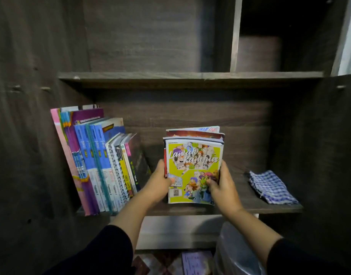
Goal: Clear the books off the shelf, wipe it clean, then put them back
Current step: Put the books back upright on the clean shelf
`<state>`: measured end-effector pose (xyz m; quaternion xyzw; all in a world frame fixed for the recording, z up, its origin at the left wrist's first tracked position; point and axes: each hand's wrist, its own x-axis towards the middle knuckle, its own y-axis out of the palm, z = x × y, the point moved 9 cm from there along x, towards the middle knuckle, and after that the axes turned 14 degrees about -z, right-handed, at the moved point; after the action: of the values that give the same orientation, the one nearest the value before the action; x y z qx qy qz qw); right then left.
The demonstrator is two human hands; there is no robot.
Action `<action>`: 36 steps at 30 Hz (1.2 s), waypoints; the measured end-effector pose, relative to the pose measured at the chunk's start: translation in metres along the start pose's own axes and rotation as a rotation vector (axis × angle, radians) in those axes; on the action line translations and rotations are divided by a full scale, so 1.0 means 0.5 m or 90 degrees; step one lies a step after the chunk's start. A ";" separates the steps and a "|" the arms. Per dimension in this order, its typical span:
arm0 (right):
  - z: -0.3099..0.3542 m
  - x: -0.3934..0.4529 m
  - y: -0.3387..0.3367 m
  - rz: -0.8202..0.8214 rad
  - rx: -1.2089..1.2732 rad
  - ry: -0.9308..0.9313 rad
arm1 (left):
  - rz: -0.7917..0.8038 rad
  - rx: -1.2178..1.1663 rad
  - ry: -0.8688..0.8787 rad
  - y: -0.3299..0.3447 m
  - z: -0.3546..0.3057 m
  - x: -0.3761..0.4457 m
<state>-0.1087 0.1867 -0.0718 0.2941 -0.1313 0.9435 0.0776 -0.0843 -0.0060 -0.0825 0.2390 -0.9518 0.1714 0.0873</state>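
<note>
Two arms in dark sleeves reach forward and upward into a dark wooden bookcase. Both hands hold a small stack of comic books [194, 167] upright at the middle of the shelf [240, 207], its lower edge at the shelf board. The front cover is yellow-green with cartoon figures. The left hand [160, 180] clasps the stack's left edge, thumb on the front cover, fingers wrapped behind; its grip is closed on the books. The right hand [222, 183] clasps the right edge the same way, thumb pressed on the cover, its grip also closed on the stack. To the left, a row of books [99, 159] stands leaning against the bookcase's left wall. At the right end of the shelf lies a folded blue-and-white checked cloth [271, 187], well apart from the stack.
</note>
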 end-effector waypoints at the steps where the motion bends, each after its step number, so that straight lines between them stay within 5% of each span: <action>1: -0.009 0.006 0.008 -0.001 -0.003 0.011 | -0.006 0.007 0.002 0.008 0.007 0.005; 5: -0.078 0.026 0.039 0.004 -0.050 0.073 | -0.009 0.065 -0.018 0.032 0.044 0.014; 9: -0.122 0.029 0.080 0.044 0.067 0.166 | -0.007 0.100 -0.032 0.039 0.071 0.021; 16: -0.148 0.073 0.071 -0.002 0.138 0.225 | -0.035 -0.021 -0.103 0.033 0.067 0.036; 23: -0.202 0.045 0.037 0.007 -0.113 0.371 | 0.082 -0.053 -0.375 0.081 0.140 -0.012; 29: -0.217 0.044 0.031 0.033 -0.243 0.376 | 0.099 -0.075 -0.414 0.080 0.156 -0.016; 36: -0.217 0.041 0.040 0.040 -0.210 0.359 | 0.129 -0.108 -0.441 0.073 0.163 -0.024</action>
<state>-0.1879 0.2006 -0.1499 0.0004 -0.2647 0.9557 0.1286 -0.0981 -0.0007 -0.1712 0.1790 -0.9546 0.0084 -0.2380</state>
